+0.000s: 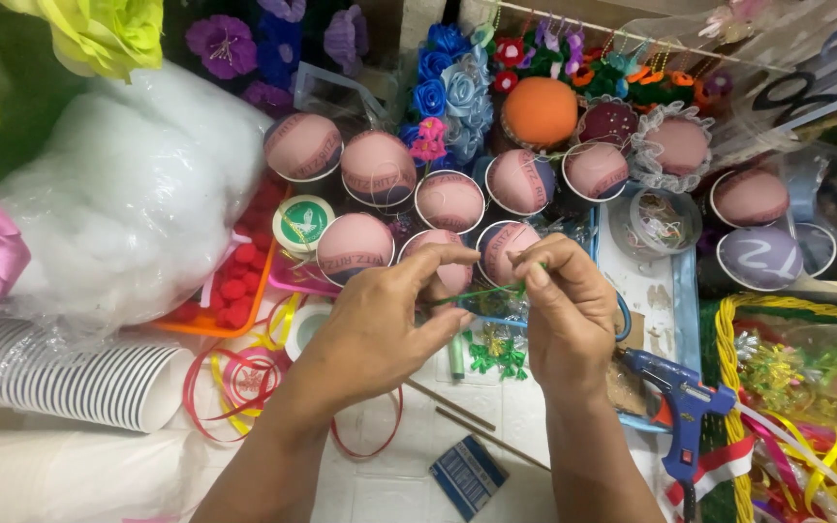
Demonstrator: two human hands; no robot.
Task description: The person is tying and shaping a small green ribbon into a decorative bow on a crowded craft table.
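Your left hand and right hand pinch a thin green strip, possibly ribbon; blue glue gun at 4 o'clock.

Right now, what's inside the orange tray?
Red pom-poms fill the orange tray. The white stuffing bag lies over its left part, hiding whatever sits beneath there.

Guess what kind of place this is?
Likely a handicraft worktable, home or small workshop. Clues: a blue glue gun, rows of cups topped with pink stuffed cushions, a bag of white stuffing. Both hands work a thin green strand.
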